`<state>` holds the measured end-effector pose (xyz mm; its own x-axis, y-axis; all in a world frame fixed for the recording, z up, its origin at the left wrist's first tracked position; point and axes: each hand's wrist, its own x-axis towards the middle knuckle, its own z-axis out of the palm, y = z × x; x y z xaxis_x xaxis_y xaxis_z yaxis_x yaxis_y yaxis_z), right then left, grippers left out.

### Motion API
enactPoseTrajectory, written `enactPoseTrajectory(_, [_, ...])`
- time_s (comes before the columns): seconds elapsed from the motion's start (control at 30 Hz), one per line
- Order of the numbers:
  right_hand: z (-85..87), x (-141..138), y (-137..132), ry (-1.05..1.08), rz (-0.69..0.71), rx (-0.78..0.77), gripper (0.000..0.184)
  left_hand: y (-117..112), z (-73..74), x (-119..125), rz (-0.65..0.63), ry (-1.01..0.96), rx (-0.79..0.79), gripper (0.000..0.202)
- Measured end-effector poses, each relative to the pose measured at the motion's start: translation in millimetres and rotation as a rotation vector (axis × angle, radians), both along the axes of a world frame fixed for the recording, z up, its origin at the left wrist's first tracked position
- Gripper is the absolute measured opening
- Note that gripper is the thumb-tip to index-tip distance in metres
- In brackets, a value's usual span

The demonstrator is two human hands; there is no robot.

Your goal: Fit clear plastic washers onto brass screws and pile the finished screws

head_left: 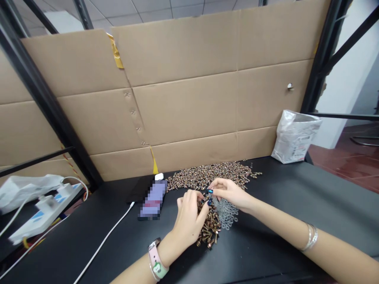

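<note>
My left hand (188, 217) and my right hand (229, 191) meet over a black table (281, 205), fingertips pinched together above a small heap of brown screws (211, 230). Each hand seems to pinch a tiny part, too small to name. A patch of clear plastic washers (227, 213) lies just right of the small heap, under my right hand. A much larger spread of brown screws (211, 173) lies behind the hands, near the cardboard wall. My left wrist wears a pink-strapped watch; my right wrist wears thin bangles.
A phone (152, 199) lies left of the hands with a white cable (103, 240) running toward the table's front edge. A white plastic bag (294, 136) stands at the back right. A white power strip (44, 209) sits at far left. A cardboard wall (192, 102) backs the table.
</note>
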<state>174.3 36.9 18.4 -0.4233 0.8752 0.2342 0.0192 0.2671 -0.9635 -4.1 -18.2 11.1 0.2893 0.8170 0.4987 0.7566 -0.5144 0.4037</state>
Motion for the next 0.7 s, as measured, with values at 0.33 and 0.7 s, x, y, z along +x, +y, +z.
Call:
enactPoseTrajectory(0.33, [-4.9,-23,-42,0.053,-0.012,-0.038,0.035,-5,5.8,4,-0.111,0.221,0.152,0.027])
enactPoseTrajectory(0.7, [-6.4,-31,-54,0.284,0.123,-0.364,0.024,-6,1.8,7,-0.041,0.213,0.244,0.030])
